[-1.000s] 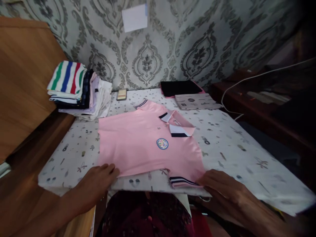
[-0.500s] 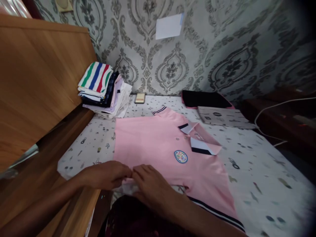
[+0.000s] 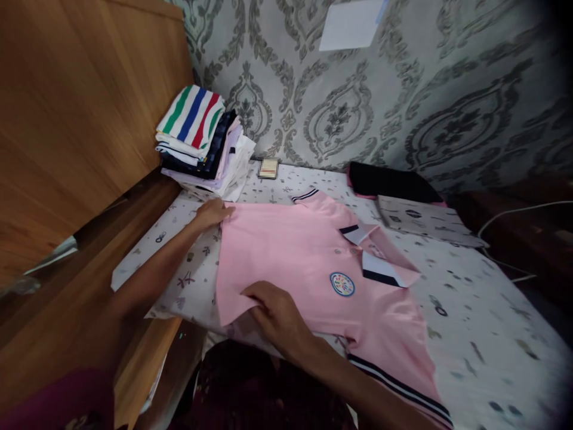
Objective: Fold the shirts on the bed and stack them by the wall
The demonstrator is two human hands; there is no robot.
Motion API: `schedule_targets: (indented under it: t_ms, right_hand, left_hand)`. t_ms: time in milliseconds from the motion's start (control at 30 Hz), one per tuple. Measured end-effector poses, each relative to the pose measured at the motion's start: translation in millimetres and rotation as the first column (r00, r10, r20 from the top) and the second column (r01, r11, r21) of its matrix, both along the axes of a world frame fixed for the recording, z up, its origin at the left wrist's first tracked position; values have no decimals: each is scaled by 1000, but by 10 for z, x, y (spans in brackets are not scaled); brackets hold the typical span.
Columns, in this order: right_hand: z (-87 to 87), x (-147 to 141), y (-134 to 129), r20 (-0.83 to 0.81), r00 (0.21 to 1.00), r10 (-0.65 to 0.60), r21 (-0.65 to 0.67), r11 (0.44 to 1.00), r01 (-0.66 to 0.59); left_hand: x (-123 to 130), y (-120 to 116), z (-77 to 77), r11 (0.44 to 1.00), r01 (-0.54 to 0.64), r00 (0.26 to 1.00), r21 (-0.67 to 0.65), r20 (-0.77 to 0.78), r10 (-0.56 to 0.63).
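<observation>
A pink polo shirt (image 3: 286,251) lies spread on the patterned white sheet, its collar toward the right and its hem toward the left. A round badge (image 3: 342,284) shows on its chest. My left hand (image 3: 212,214) pinches the far corner of the hem. Nearer to me, my right hand (image 3: 275,310) grips the shirt's near side edge close to the hem, lifting that bit slightly.
A stack of folded clothes (image 3: 192,137) stands at the back left beside a wooden panel (image 3: 89,107). A small box (image 3: 268,169) sits by the wall. Folded black cloth (image 3: 394,182) and grey cloth (image 3: 425,220) lie at the back right, near a white cable (image 3: 514,210).
My left hand has moved from the near hem corner to the far one. My right hand now lifts the near edge. The view has shifted, so the scene sits further right.
</observation>
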State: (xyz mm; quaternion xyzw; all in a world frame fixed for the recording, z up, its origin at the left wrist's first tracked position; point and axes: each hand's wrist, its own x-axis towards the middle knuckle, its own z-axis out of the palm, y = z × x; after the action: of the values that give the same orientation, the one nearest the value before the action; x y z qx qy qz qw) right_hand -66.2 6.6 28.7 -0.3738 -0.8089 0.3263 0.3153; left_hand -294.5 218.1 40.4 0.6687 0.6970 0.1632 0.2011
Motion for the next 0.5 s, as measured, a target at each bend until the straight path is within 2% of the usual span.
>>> schedule_targets:
  t_ms: [67,133,267,367,500]
  right_hand:
    - [91,43,-15,-127,990,-56,-101,994,44]
    - [176,78,-39,-188,979,-83,-168,984,51]
    - [198,104,-96,-219,975,-33,-148,989,0]
    - [111,109,-120,-179,983,31,-92,995,-48]
    - [29,89,-133,49,988,144,-27,989,-143]
  left_hand:
    - [48,23,-34,1000,-13,1000,-3,9,13]
    - [63,32,-42,999,-32,999,10,39,31]
    - [28,17,-31,996,-77,984,50,165,68]
    - [-8,-31,-45,995,-93,967,43,243,80]
    - [-32,-107,-89,998,-64,945,-24,320,69]
